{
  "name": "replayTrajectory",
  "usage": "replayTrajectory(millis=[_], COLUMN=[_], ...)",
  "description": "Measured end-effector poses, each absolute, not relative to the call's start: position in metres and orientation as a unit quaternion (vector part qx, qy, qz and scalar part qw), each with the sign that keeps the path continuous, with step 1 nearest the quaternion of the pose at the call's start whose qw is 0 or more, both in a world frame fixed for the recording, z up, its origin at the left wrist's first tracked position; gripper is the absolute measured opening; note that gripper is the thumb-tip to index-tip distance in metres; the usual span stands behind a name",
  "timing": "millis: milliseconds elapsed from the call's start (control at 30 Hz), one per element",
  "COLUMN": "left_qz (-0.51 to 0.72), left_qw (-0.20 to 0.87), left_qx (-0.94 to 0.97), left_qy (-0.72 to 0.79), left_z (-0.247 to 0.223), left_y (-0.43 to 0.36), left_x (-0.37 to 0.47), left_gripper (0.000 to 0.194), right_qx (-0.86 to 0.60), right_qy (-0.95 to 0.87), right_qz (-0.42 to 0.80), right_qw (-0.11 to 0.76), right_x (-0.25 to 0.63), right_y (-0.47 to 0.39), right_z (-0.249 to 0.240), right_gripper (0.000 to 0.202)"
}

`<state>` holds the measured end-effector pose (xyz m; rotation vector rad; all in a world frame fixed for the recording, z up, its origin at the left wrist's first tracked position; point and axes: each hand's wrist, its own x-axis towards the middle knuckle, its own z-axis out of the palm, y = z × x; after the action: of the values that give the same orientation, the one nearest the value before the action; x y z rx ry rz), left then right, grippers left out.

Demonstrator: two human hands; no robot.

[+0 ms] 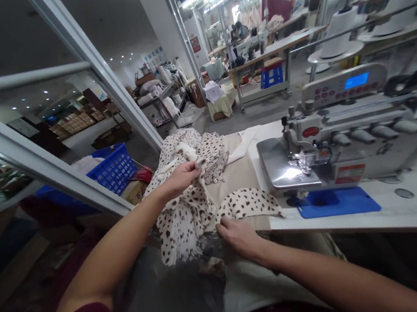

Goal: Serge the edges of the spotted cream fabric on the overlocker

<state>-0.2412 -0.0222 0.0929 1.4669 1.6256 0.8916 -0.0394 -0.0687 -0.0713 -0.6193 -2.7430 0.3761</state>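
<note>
My left hand (185, 176) is closed on a fold of cream fabric with black spots, at the edge of a heaped pile of spotted fabric (179, 208). The pile covers the table's left end, and part of it hangs over the front edge. My right hand (238, 236) pinches the left corner of a curved spotted fabric piece (248, 203), which lies on the tabletop pointing towards the sewing machine. Both hands are apart from the overlock sewing machine (349, 137) on the right.
A beige cloth (236, 175) lies under the spotted pieces, with a white fabric piece (244, 143) behind. Beneath the machine's metal plate is a blue pad (338, 202). A blue crate (112, 169) stands left, beyond a metal frame post (97, 63). Thread cones (340, 33) stand behind the machine.
</note>
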Motion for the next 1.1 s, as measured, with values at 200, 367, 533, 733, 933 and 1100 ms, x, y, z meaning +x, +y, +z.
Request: replayTrajectory(millis=[200,367,533,733,933,1100], left_qz=[0.370,0.285,0.203,0.230,0.253,0.277], left_qw=[0.355,0.311,0.311,0.354,0.326,0.302], left_qx=[0.576,0.662,0.755,0.688,0.689,0.693], left_qy=[0.636,0.619,0.540,0.591,0.596,0.594], left_z=[0.098,0.095,0.078,0.060,0.052,0.045], left_y=[-0.011,-0.009,-0.017,-0.015,-0.011,-0.011], left_x=[-0.200,-0.150,-0.102,-0.073,-0.068,-0.067], left_gripper=[0.037,0.037,0.031,0.023,0.023,0.026], right_qx=[-0.397,-0.415,-0.371,-0.327,-0.295,-0.295], right_qy=[-0.683,-0.456,-0.345,-0.318,-0.298,-0.306], right_qz=[0.436,0.611,0.722,0.761,0.779,0.769], right_qw=[0.431,0.496,0.471,0.462,0.466,0.478], right_x=[-0.004,0.039,0.073,0.090,0.096,0.097], right_y=[-0.039,-0.022,-0.018,-0.014,-0.010,-0.010], right_z=[-0.060,-0.044,-0.029,-0.020,-0.020,-0.019], right_gripper=[0.018,0.034,0.041,0.044,0.044,0.042])
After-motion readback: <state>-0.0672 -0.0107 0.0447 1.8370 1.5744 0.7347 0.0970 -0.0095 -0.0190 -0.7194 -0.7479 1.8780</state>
